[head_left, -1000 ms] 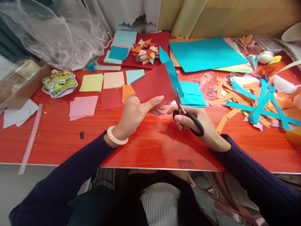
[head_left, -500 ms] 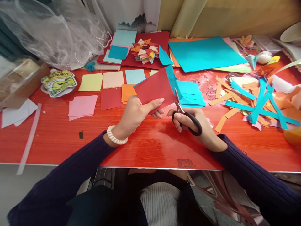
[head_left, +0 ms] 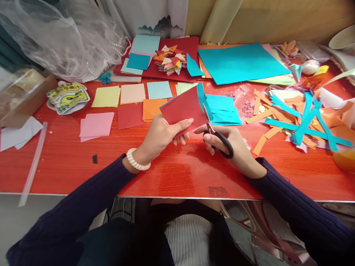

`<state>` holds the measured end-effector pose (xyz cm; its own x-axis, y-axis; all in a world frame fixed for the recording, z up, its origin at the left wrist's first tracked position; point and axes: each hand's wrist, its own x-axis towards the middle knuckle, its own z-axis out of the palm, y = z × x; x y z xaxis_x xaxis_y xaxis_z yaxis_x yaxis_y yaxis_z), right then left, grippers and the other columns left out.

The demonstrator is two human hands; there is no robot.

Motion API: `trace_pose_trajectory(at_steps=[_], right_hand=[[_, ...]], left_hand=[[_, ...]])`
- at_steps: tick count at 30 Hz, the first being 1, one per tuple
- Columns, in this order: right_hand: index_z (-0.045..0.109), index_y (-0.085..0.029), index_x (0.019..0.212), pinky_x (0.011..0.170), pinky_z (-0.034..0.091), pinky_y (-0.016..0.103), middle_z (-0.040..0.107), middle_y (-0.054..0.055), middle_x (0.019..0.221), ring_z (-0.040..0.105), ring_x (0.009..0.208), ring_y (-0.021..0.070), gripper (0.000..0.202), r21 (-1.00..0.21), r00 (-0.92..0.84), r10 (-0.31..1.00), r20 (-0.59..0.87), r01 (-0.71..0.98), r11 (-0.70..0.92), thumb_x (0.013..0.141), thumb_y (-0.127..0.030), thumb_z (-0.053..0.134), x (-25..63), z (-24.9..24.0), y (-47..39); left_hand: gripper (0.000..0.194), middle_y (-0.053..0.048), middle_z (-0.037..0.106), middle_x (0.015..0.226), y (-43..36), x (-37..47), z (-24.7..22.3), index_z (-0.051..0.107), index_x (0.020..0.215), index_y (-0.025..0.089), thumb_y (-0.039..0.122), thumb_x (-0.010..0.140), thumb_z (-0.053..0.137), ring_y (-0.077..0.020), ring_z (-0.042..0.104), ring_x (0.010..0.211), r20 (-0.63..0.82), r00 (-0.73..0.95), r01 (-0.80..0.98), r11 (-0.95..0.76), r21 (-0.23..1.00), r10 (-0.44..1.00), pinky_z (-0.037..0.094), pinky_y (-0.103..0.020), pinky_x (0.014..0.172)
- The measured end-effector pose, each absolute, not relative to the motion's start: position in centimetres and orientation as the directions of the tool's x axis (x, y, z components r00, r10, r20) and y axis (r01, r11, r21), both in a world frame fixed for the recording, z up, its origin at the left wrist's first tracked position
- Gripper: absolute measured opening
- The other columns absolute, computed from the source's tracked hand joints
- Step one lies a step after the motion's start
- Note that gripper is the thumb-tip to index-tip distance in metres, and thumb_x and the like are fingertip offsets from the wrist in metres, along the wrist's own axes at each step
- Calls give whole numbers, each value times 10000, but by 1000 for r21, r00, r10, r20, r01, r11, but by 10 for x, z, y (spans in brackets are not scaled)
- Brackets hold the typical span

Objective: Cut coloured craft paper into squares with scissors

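Observation:
Between thumb and fingers, my left hand point(head_left: 166, 135) grips a red paper square point(head_left: 183, 109). Behind it, a blue sheet point(head_left: 203, 96) shows along the top and right edges. My right hand point(head_left: 227, 140) is closed around black-handled scissors point(head_left: 224, 143), whose blades point up at the red paper's right edge. Blue paper pieces point(head_left: 224, 109) lie on the table just beyond the blades. Left of the held paper are an orange stack point(head_left: 155, 108) and a dark red square point(head_left: 130, 116).
Blue and orange offcuts point(head_left: 305, 125) are heaped at the right. A large blue sheet point(head_left: 244, 62) and a folded-paper ring point(head_left: 170, 61) lie at the back. Pink squares point(head_left: 97, 124) and a cardboard box point(head_left: 24, 98) stand left. The red table's front edge runs beneath my forearms.
The held paper has dipped slightly, its top corner lower than before. My right hand and the scissors have shifted a little left. Both hands keep their grip.

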<state>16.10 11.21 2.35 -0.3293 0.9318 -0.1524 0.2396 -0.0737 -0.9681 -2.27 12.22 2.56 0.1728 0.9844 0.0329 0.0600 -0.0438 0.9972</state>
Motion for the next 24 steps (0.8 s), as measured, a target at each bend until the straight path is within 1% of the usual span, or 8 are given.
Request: trace_pose_trajectory(at_steps=[3,6,8,10,12,14,19,24], right_hand=[[625,-169,820,459,301,251,465,-49,500,411,440,86,416,-964,-294,942,-164,250,-90,702,-559,713,160,25,112],[576,-170,787,462,318,242,491,-43,521,439,457,85,430,-970,-318,937,-145,234,-71,710,-575,697,159,26,112],[560,-170,828,455,320,236,510,-37,535,448,466,88,456,-971,-330,933,-142,227,-68,706,-588,694,158,26,112],[554,-166,992,440,314,234,524,-41,535,445,458,95,536,-971,-308,938,-160,222,-93,691,-581,712,159,25,112],[484,-166,1196,425,306,233,527,-53,525,434,437,100,702,-970,-272,946,-176,209,-121,673,-556,741,159,23,112],[402,-171,1312,416,303,230,518,-66,511,426,423,102,818,-973,-250,952,-178,192,-131,668,-528,759,159,21,112],[360,-180,1363,443,335,232,518,-61,548,448,461,104,832,-987,-315,939,-136,122,-102,704,-518,738,159,17,112],[369,-190,1358,423,305,232,503,-65,532,409,434,97,817,-984,-283,950,-135,152,-95,701,-480,758,159,20,112]], left_hand=[[355,-22,614,518,123,-23,26,584,565,129,371,821,632,-83,550,408,44,181,39,-52,998,982,393,-181,372],[327,-18,610,522,123,-24,26,588,588,122,358,803,657,-82,553,409,19,202,25,-24,999,979,382,-177,369],[316,-13,609,523,123,-24,26,581,595,121,348,801,660,-75,545,408,-1,221,31,-6,1000,975,380,-173,372],[315,-8,606,519,123,-23,26,571,597,125,346,804,656,-65,527,396,-8,231,35,0,999,973,370,-170,367],[301,-1,602,519,124,-24,26,571,612,129,345,801,661,-57,500,374,-6,231,26,0,1000,973,351,-173,353],[276,6,597,522,124,-24,25,580,635,132,340,788,677,-46,458,350,-4,223,17,0,1000,975,326,-179,339],[311,11,560,489,123,-25,24,570,595,142,360,787,679,-32,381,342,0,228,75,-18,997,974,269,-193,330],[256,14,545,497,123,-24,24,591,658,151,351,799,666,-56,435,401,-4,256,51,-9,999,967,241,-190,326]])
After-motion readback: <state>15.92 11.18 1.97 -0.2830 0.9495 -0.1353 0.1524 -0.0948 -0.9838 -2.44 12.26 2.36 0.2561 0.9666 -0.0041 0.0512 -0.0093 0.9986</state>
